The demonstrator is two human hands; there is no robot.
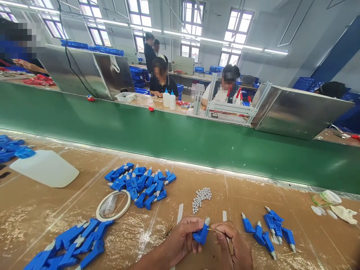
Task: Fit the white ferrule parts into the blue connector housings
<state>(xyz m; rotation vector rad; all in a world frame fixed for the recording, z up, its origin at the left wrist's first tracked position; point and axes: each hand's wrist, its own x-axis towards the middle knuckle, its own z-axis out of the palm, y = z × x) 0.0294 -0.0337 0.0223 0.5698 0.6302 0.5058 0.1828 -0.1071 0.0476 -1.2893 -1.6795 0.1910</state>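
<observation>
Held between the thumb and fingers of my left hand (pixel 187 234) is a blue plastic part (pixel 200 235) with a pale grey tip pointing up. My right hand (pixel 232 242) pinches a toothpick (pixel 211 229), a thin wooden stick whose end touches the side of the blue part. Just beyond my hands sits a small pile of grey pieces (pixel 201 198). Several similar blue parts with grey tips (pixel 258 233) lie to the right of my right hand. A larger heap of blue parts (pixel 140 182) is ahead and to the left.
More blue parts (pixel 75 243) lie front left. A tape roll (pixel 99 213) and a translucent bottle (pixel 46 168) are left; a toothpick jar (pixel 326 198) and a whitish cloth (pixel 344 213) are far right. Past the green conveyor belt (pixel 168 131), people work at another bench.
</observation>
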